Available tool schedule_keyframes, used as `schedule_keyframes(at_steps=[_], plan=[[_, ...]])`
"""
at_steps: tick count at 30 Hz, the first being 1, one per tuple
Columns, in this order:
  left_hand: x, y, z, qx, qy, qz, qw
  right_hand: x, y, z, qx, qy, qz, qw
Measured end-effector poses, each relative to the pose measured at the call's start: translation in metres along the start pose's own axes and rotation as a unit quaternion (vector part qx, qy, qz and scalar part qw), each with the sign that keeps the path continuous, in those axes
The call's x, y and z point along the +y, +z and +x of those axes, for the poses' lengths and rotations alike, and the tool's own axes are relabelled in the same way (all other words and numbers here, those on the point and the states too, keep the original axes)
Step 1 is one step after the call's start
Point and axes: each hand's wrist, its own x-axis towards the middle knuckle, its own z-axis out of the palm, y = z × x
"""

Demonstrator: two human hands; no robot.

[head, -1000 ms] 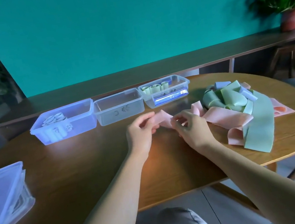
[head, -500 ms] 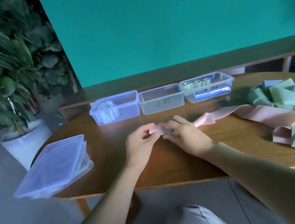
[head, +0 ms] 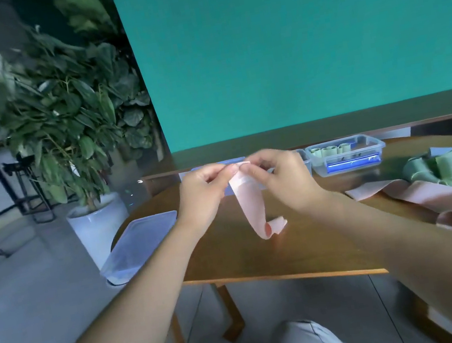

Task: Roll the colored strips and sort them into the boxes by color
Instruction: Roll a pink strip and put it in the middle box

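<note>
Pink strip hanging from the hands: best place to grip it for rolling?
Probably the top end of the pink strip, pinched from both sides at its edges, as both hands do now. It hangs limp, its curled tail resting on the table.

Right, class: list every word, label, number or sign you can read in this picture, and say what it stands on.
None can be read.
Green-roll box: dark marks on its front wall and a blue strip under them, too blurred to read.
The other two boxes: mostly hidden behind the hands, so any marks cannot be seen.
Lids, pink strip, white pot: no text visible.
</note>
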Motion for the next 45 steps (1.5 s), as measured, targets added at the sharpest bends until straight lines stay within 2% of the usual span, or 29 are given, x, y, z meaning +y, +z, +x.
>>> schedule_keyframes(at_steps=[4, 8, 11, 17, 22, 26, 30, 32, 34, 45], plan=[[0.044, -0.018, 0.006, 0.034, 0.033, -0.039, 0.998, -0.045, -0.018, 0.014, 0.003, 0.028, 0.124, 0.992], [0.077, -0.03, 0.01, 0.061, 0.065, -0.057, 0.994, -0.075, -0.028, 0.028, -0.001, 0.034, 0.186, 0.982], [0.084, -0.037, 0.014, 0.059, 0.051, -0.049, 0.996, -0.084, -0.035, 0.034, -0.014, 0.04, 0.198, 0.979], [0.06, -0.037, 0.016, 0.001, 0.008, -0.045, 0.999, -0.06, -0.027, 0.035, -0.063, 0.085, 0.171, 0.98], [0.016, -0.023, 0.018, -0.001, -0.005, 0.005, 1.0, -0.015, -0.004, 0.017, -0.166, 0.13, 0.118, 0.97], [-0.018, -0.015, 0.024, 0.015, -0.027, 0.035, 0.999, 0.024, 0.014, -0.001, -0.204, 0.192, 0.094, 0.955], [-0.04, -0.013, 0.039, 0.032, -0.052, 0.044, 0.997, 0.054, 0.031, -0.017, -0.333, 0.259, 0.03, 0.906], [-0.046, -0.013, 0.048, 0.043, -0.055, 0.042, 0.997, 0.066, 0.039, -0.025, -0.372, 0.278, 0.019, 0.885], [-0.052, -0.013, 0.056, 0.06, -0.061, 0.043, 0.995, 0.072, 0.042, -0.03, -0.374, 0.284, 0.019, 0.883], [-0.078, -0.021, 0.075, 0.115, -0.094, 0.045, 0.988, 0.089, 0.033, -0.019, -0.28, 0.335, 0.116, 0.892]])
